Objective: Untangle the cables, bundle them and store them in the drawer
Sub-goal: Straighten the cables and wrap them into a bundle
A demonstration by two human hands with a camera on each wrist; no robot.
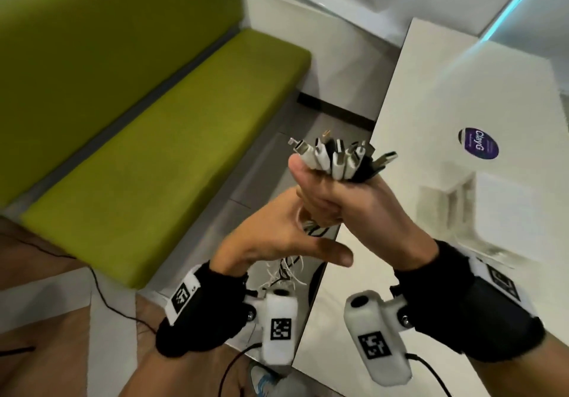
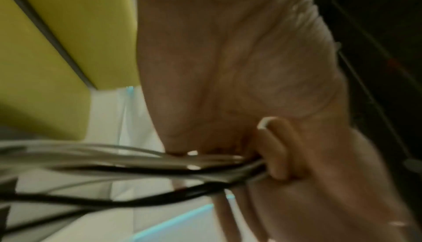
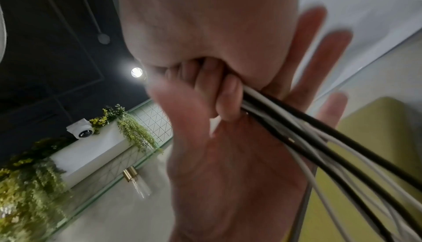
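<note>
Right hand [image 1: 335, 199] fingers [image 3: 228, 99] clamped round cables [image 1: 338, 162], plugs upward, left hand [image 1: 277, 236] fingers spread beneath

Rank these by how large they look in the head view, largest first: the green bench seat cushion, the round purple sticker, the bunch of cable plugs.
1. Green bench seat cushion, largest by far.
2. Bunch of cable plugs, gripped in the right hand.
3. Round purple sticker, smallest, though it lies farther away.
</note>
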